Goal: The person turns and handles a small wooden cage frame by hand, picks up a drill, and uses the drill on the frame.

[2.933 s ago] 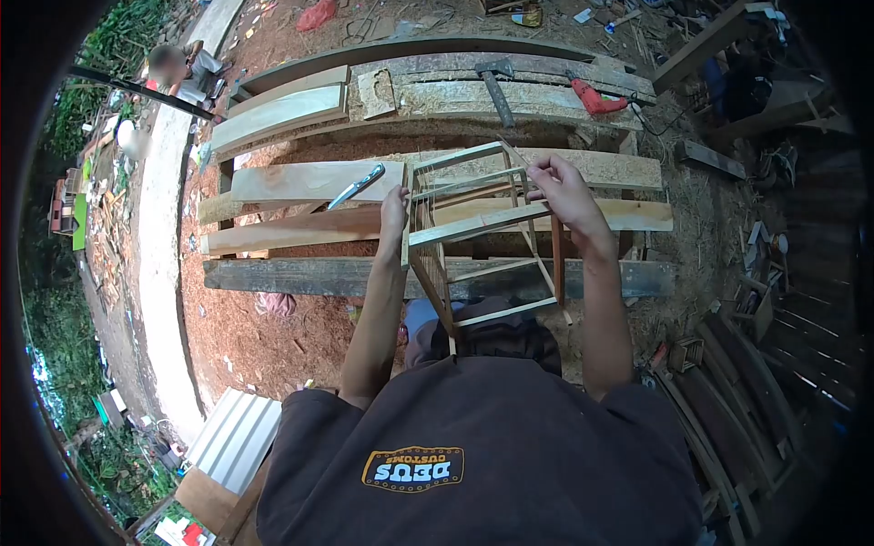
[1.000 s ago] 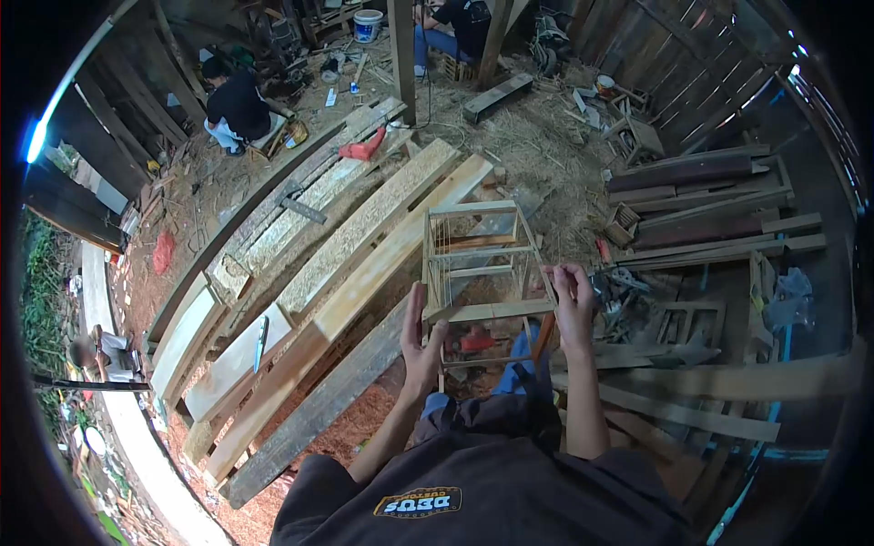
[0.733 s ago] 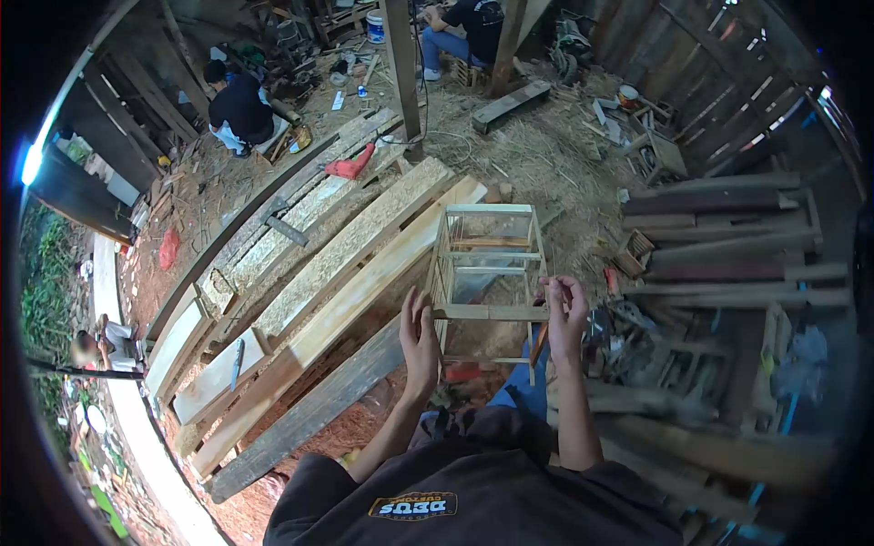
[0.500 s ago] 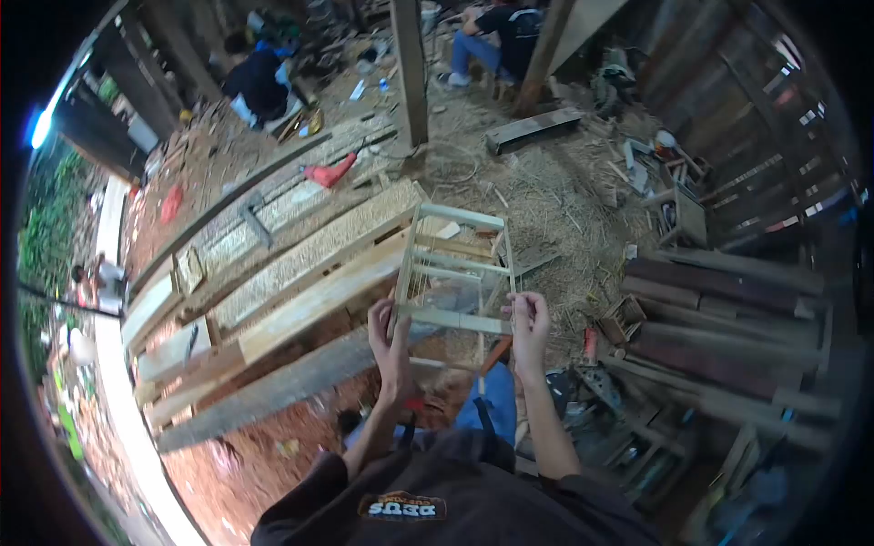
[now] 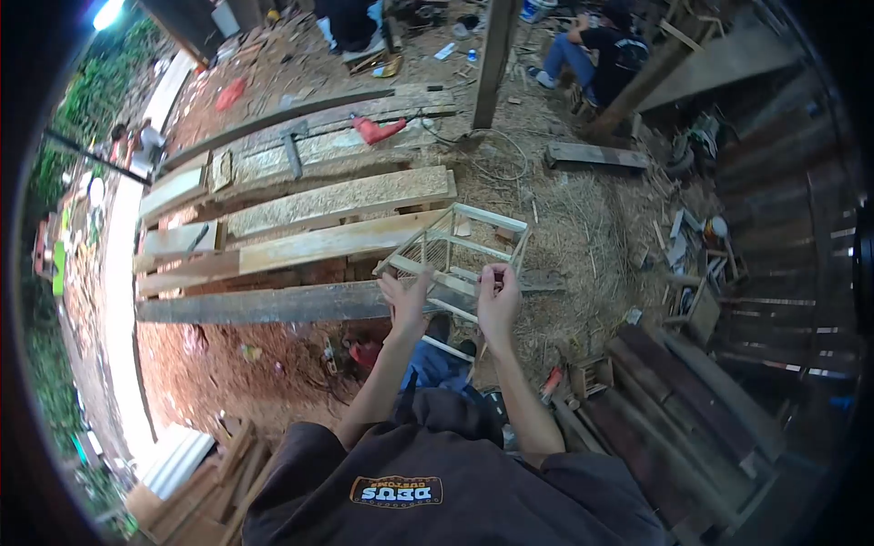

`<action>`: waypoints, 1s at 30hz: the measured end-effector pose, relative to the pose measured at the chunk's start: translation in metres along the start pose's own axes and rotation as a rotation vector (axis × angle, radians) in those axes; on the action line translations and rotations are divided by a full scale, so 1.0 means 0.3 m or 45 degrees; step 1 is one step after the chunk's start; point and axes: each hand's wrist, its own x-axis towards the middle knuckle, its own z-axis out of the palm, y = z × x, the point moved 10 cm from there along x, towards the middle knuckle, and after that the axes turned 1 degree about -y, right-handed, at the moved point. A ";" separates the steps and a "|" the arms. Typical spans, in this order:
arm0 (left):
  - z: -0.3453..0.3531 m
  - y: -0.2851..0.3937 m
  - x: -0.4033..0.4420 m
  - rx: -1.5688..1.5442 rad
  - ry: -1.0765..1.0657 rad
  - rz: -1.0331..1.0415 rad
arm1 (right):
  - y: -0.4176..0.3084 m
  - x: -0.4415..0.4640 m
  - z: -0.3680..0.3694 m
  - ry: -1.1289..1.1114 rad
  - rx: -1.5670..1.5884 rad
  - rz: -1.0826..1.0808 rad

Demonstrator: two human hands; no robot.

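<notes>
A small, light-coloured wooden frame with crossbars and a row of thin rods along its left side is held up in front of my body. My left hand grips the near bar at its left part, thumb up and fingers partly behind the wood. At the right end of that bar, my right hand has its thumb and fingertips pinched together on the frame. Both hands partly cover the near edge. Beneath the frame lie long planks.
A red corded power tool and a hammer-like tool lie on sawdust-covered boards. A wooden post stands ahead. Seated people are farther back. Dark boards are stacked at right; wood scraps lie lower left.
My view has turned, so the planks now lie more level across it. The frame has tilted, its left side swinging outward, and both hands have moved with it, slightly closer together.
</notes>
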 end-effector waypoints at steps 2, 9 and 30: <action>0.043 -0.043 -0.013 0.058 0.104 -0.051 | -0.037 0.038 0.032 -0.058 -0.078 -0.024; 0.181 0.161 -0.103 -0.871 -0.058 -0.489 | -0.223 0.127 0.197 -0.213 -0.310 -0.296; 0.385 0.491 0.376 -0.586 0.378 0.359 | 0.005 1.142 0.360 -0.721 -0.261 -0.337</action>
